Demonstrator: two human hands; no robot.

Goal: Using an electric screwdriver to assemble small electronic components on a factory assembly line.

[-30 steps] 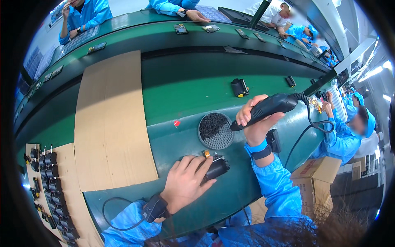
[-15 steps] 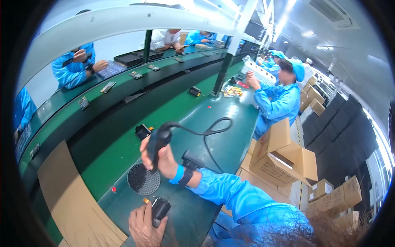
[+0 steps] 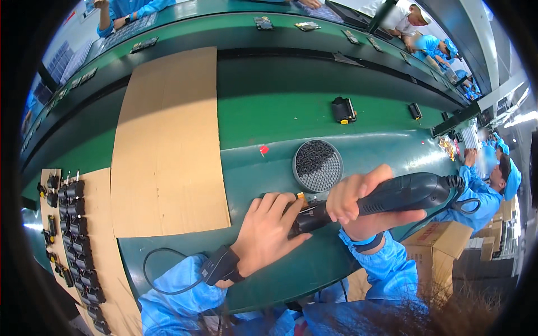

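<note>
My right hand point(image 3: 358, 201) is wrapped around a corded black electric screwdriver point(image 3: 412, 193), tilted so that its front end points left. Under that end, on the green bench, lies a small black housing point(image 3: 305, 220) with a yellow-orange tab at its far edge. My left hand point(image 3: 269, 232) grips this housing from the left, fingers over its far side and thumb along the near side. The screwdriver's tip is hidden, so I cannot tell whether it touches the housing. Just beyond both hands sits a round grey dish point(image 3: 318, 166) with many small black screws.
A cardboard sheet point(image 3: 168, 145) lies on the left. Rows of black housings point(image 3: 78, 241) stand on cardboard at far left. Other black units point(image 3: 343, 111) rest on the green belt. A carton point(image 3: 437, 246) is at right; co-workers point(image 3: 487, 185) sit beyond.
The view has swung to the left. My right hand has brought the raised screwdriver down to the housing, while my left hand keeps hold of it.
</note>
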